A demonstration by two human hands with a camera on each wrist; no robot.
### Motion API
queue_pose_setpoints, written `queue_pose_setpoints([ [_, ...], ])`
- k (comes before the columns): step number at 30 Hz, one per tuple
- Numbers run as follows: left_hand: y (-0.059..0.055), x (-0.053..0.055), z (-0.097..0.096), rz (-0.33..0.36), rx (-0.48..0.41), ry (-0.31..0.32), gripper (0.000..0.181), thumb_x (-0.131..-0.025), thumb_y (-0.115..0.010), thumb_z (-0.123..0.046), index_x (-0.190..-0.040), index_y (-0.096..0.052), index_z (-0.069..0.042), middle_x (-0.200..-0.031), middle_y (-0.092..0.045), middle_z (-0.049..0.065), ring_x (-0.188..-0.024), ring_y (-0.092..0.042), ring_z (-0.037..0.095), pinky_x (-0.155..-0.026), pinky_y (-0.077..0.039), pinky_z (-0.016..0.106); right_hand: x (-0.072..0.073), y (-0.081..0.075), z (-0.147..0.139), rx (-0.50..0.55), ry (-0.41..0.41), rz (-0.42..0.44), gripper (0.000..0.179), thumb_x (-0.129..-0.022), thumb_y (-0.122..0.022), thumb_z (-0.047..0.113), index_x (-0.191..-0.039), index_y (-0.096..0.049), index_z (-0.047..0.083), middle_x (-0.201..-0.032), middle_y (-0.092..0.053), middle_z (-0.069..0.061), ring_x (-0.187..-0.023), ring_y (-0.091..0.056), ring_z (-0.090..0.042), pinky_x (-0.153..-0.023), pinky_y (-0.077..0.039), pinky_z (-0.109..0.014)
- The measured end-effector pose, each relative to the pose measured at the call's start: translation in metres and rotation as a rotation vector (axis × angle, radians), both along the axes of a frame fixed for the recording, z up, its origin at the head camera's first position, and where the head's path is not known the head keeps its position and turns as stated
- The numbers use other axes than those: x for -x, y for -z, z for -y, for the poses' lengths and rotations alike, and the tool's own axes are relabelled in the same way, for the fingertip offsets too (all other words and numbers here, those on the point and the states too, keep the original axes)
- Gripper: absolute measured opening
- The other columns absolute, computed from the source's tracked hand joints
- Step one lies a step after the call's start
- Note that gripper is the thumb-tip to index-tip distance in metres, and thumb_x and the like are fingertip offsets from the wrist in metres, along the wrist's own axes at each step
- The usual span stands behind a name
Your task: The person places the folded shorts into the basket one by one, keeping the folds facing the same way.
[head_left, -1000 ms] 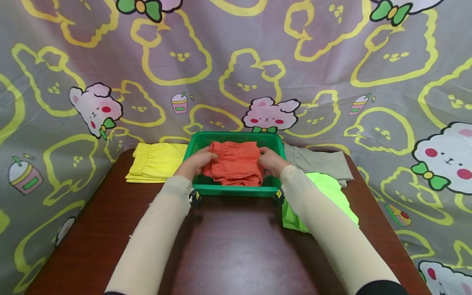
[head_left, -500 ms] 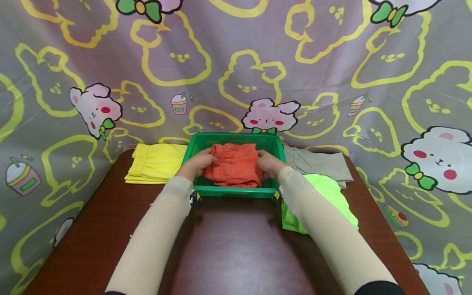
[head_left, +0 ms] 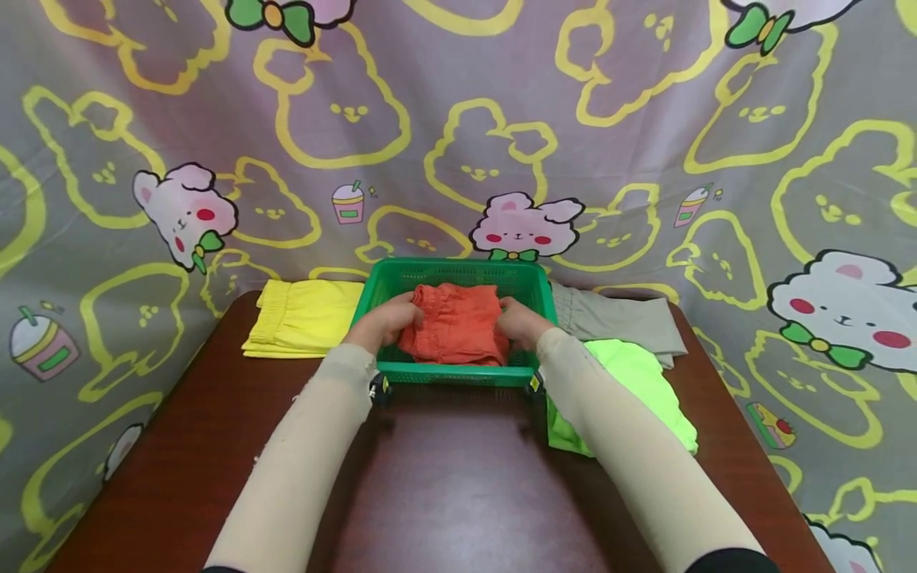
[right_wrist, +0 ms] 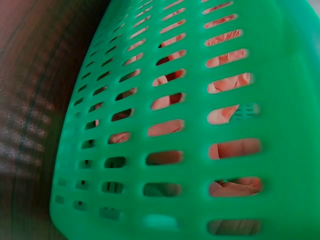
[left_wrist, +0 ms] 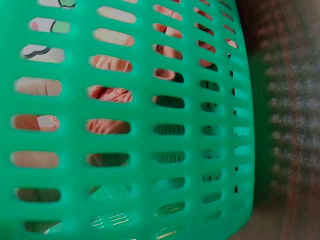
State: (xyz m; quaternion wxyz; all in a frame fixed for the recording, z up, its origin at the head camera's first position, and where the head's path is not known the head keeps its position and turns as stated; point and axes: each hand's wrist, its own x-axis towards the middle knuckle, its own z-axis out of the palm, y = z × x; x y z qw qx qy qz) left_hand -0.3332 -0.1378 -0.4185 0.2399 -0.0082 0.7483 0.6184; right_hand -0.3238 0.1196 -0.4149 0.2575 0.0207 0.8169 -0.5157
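Note:
A folded pair of orange-red shorts (head_left: 462, 322) with a gathered waistband sits inside a green plastic basket (head_left: 458, 374). My left hand (head_left: 390, 320) grips its left side, and my right hand (head_left: 521, 322) holds the right side. Both hands reach over the front rim, with their lower fingers largely hidden by cloth and basket. In the left wrist view the slotted wall of the basket (left_wrist: 140, 142) fills most of the picture, with fingers and red cloth showing through. Much the same shows in the right wrist view, through the slots of the basket (right_wrist: 195, 142).
Folded yellow shorts (head_left: 304, 318) lie left of the basket on the dark brown table (head_left: 444, 477). To its right are a grey folded garment (head_left: 623, 314) and a bright green one (head_left: 645, 382), partly behind my right forearm. A patterned curtain (head_left: 430, 119) hangs behind.
The orange-red shorts have come down slightly in the basket, with both hands still holding them. My right hand has shifted a little left. The other garments stay put.

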Motion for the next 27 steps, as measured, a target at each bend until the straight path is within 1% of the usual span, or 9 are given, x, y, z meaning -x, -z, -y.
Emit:
queue_pose_setpoints([
  [3, 0.0016, -0.0005, 0.0001, 0.003, -0.011, 0.003, 0.078, -0.082, -0.038, 0.012, -0.157, -0.029, -0.006, -0.139, -0.046, 0.013, -0.101, -0.049, 0.026, -0.077, -0.047, 0.032, -0.0005, 0.0023, 0.0008, -0.002, 0.004, -0.003, 0.078, -0.093, -0.040, -0.010, -0.163, -0.014, 0.010, -0.161, -0.027, -0.018, -0.118, -0.047, -0.033, -0.065, -0.054, -0.042],
  [6, 0.0027, 0.0000, -0.0004, 0.007, -0.018, 0.010, 0.080, -0.082, -0.037, 0.014, -0.158, -0.026, -0.005, -0.140, -0.045, 0.014, -0.103, -0.049, 0.027, -0.079, -0.047, 0.033, -0.0012, 0.0035, 0.0006, -0.021, -0.002, -0.005, 0.079, -0.093, -0.040, -0.010, -0.164, -0.013, 0.011, -0.163, -0.026, -0.018, -0.118, -0.047, -0.034, -0.066, -0.054, -0.043],
  [9, 0.0036, 0.0006, -0.0011, 0.022, -0.020, 0.020, 0.084, -0.082, -0.036, 0.015, -0.161, -0.018, -0.004, -0.146, -0.041, 0.017, -0.107, -0.049, 0.029, -0.082, -0.048, 0.035, -0.0022, 0.0040, 0.0000, -0.038, -0.007, -0.009, 0.079, -0.093, -0.040, -0.010, -0.164, -0.013, 0.011, -0.164, -0.025, -0.017, -0.118, -0.048, -0.034, -0.065, -0.055, -0.042],
  [13, 0.0048, 0.0017, -0.0004, 0.048, -0.026, 0.010, 0.089, -0.082, -0.034, 0.017, -0.164, -0.008, -0.007, -0.156, -0.034, 0.017, -0.115, -0.047, 0.030, -0.088, -0.048, 0.038, -0.0026, 0.0049, 0.0008, -0.039, -0.008, -0.021, 0.078, -0.093, -0.040, -0.010, -0.164, -0.014, 0.012, -0.164, -0.026, -0.016, -0.118, -0.049, -0.033, -0.064, -0.055, -0.041],
  [16, 0.0059, 0.0026, 0.0007, 0.057, -0.026, 0.007, 0.090, -0.083, -0.033, 0.018, -0.165, -0.005, -0.008, -0.161, -0.029, 0.017, -0.121, -0.046, 0.031, -0.093, -0.046, 0.041, -0.0023, 0.0060, 0.0011, -0.051, -0.017, -0.026, 0.078, -0.093, -0.039, -0.010, -0.164, -0.015, 0.011, -0.164, -0.026, -0.016, -0.119, -0.049, -0.033, -0.065, -0.056, -0.041],
  [19, 0.0066, 0.0028, 0.0008, 0.066, -0.025, 0.012, 0.090, -0.084, -0.033, 0.018, -0.165, -0.002, -0.008, -0.164, -0.027, 0.017, -0.128, -0.044, 0.031, -0.100, -0.044, 0.042, -0.0015, 0.0069, 0.0005, -0.076, -0.030, -0.011, 0.078, -0.094, -0.040, -0.008, -0.164, -0.013, 0.012, -0.165, -0.024, -0.015, -0.122, -0.048, -0.033, -0.068, -0.056, -0.041],
  [21, 0.0068, 0.0027, 0.0007, 0.072, -0.022, 0.016, 0.089, -0.085, -0.032, 0.018, -0.165, -0.002, -0.006, -0.164, -0.028, 0.018, -0.130, -0.044, 0.031, -0.102, -0.044, 0.043, -0.0004, 0.0077, 0.0000, -0.096, -0.043, 0.004, 0.078, -0.095, -0.041, -0.007, -0.165, -0.012, 0.012, -0.166, -0.023, -0.015, -0.125, -0.047, -0.033, -0.070, -0.056, -0.041],
  [23, 0.0073, 0.0027, 0.0008, 0.078, -0.017, 0.009, 0.086, -0.086, -0.032, 0.018, -0.164, -0.006, -0.005, -0.161, -0.031, 0.019, -0.129, -0.045, 0.031, -0.102, -0.044, 0.042, 0.0006, 0.0083, -0.0005, -0.118, -0.058, 0.014, 0.078, -0.095, -0.042, -0.006, -0.165, -0.011, 0.012, -0.166, -0.022, -0.015, -0.127, -0.045, -0.033, -0.073, -0.055, -0.041],
  [27, 0.0084, 0.0022, 0.0021, 0.097, -0.005, -0.019, 0.081, -0.087, -0.032, 0.018, -0.163, -0.016, -0.005, -0.153, -0.040, 0.020, -0.119, -0.051, 0.029, -0.094, -0.049, 0.039, 0.0011, 0.0086, -0.0005, -0.147, -0.080, 0.016, 0.078, -0.096, -0.044, -0.004, -0.165, -0.010, 0.013, -0.166, -0.022, -0.015, -0.127, -0.043, -0.033, -0.073, -0.054, -0.041],
])
